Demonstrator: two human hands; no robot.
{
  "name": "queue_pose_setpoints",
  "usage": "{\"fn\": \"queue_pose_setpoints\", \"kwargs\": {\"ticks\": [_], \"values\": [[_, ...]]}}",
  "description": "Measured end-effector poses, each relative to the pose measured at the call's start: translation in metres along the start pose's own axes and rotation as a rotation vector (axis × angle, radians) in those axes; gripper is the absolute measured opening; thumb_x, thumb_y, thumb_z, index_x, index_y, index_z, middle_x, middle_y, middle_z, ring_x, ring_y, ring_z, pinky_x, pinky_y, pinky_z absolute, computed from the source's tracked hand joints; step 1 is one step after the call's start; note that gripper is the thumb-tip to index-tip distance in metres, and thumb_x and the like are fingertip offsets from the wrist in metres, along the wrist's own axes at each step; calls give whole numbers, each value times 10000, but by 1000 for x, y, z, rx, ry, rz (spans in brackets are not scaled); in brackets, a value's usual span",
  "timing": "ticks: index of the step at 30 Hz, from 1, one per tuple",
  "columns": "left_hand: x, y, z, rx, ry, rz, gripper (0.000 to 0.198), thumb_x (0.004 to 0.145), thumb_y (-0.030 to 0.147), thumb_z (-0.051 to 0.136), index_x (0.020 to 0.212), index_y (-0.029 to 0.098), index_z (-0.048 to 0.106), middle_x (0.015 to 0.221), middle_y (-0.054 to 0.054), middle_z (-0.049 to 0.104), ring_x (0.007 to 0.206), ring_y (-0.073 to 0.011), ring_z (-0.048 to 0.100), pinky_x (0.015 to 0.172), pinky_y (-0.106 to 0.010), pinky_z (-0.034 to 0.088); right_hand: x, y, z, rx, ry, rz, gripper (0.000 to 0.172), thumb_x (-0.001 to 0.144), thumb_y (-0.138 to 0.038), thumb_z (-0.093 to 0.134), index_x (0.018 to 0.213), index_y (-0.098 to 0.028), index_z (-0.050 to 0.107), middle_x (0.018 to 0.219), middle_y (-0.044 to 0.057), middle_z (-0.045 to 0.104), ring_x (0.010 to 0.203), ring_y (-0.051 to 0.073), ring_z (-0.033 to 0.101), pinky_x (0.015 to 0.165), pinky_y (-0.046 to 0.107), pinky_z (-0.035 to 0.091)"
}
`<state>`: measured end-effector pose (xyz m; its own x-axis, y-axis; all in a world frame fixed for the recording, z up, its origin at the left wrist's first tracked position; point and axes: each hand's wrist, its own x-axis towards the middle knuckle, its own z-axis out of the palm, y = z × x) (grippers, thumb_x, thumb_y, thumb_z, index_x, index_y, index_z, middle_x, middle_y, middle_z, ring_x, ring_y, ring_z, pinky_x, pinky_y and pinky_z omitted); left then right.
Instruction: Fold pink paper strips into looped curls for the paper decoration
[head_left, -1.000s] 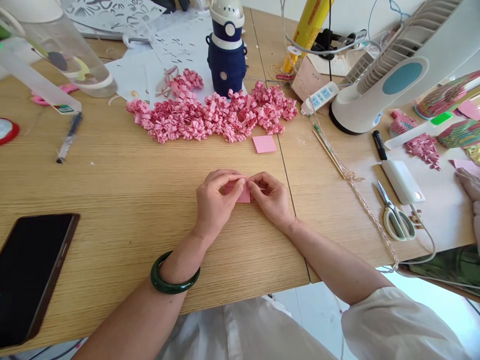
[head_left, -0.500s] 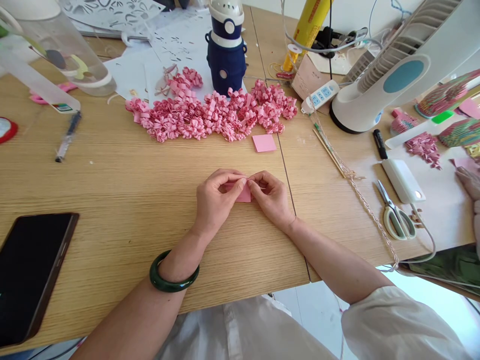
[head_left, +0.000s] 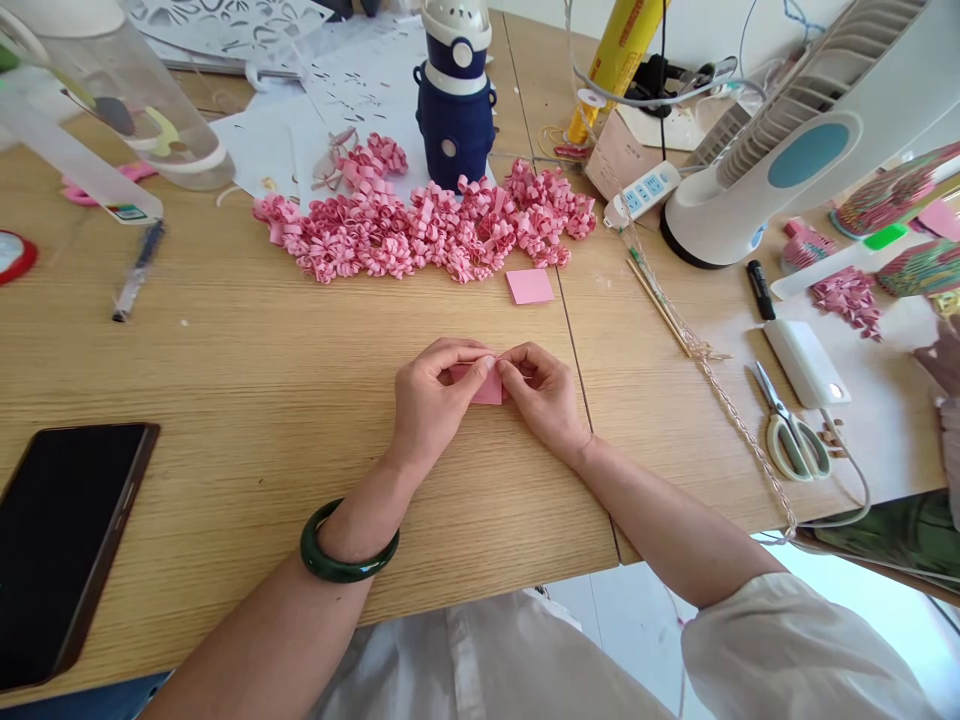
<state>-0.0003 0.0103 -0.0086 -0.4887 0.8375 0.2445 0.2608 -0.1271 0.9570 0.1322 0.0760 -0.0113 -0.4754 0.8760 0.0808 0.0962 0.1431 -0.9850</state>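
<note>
On woodgrain table [head_left: 225, 380], both hands pinch pink paper sq [head_left: 489, 388].

left hand [head_left: 431, 400], right hand [head_left: 544, 395], pinching pink paper [head_left: 489, 388]

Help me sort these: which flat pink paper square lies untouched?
The pink square lying beside the curled pink pile; the other piece is pinched between both hands.

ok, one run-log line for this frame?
left hand: pinching pink paper piece | right hand: pinching same piece | near: curled pink paper pile, flat pink square | surface: wooden table
</note>
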Motion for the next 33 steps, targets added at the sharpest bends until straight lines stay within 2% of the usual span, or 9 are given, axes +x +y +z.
{"fn": "queue_pose_setpoints", "kwargs": {"ticks": [5, 13, 20, 26, 33], "values": [[0, -1, 0, -5, 3, 0, 80, 831, 262, 730, 830, 217, 796, 940, -29, 771, 911, -173, 708, 812, -274, 560, 0, 0, 1, 26, -3, 3, 195, 853, -355, 647, 772, -182, 605, 681, -18, 607, 566, 80, 546, 529, 225, 451], [0, 1, -1, 11, -10, -14, 56, 823, 253, 738, 810, 220, 782, 935, -22, 766, 924, -175, 700, 865, -290, 545, -1, -4, -1, 8, -13, 4, 189, 876, -338, 635, 776, -179, 613, 677, -19, 614, 576, 80, 559, 552, 225, 463], [2, -4, -1, -116, -25, -155, 95, 793, 306, 796, 798, 215, 768, 909, -9, 757, 867, -159, 693, 798, -257, 538, -3, -4, 0, 6, -50, -14, 133, 885, -281, 588, 833, -175, 650, 719, -10, 655, 609, 86, 615, 574, 218, 507], [4, -5, -4, -132, -64, -185, 95, 771, 292, 809, 780, 211, 760, 902, -9, 748, 890, -166, 686, 824, -261, 524, -3, -5, 0, 26, -59, -6, 126, 872, -252, 576, 846, -167, 666, 698, -18, 646, 592, 78, 595, 573, 214, 490], [5, -8, -6, -98, -33, -150, 152, 757, 348, 822, 754, 214, 750, 888, -18, 742, 871, -178, 682, 793, -280, 534, -4, -1, 0, 61, -129, 23, 122, 887, -284, 601, 900, -175, 655, 644, -32, 615, 591, 90, 580, 575, 230, 469]]}}
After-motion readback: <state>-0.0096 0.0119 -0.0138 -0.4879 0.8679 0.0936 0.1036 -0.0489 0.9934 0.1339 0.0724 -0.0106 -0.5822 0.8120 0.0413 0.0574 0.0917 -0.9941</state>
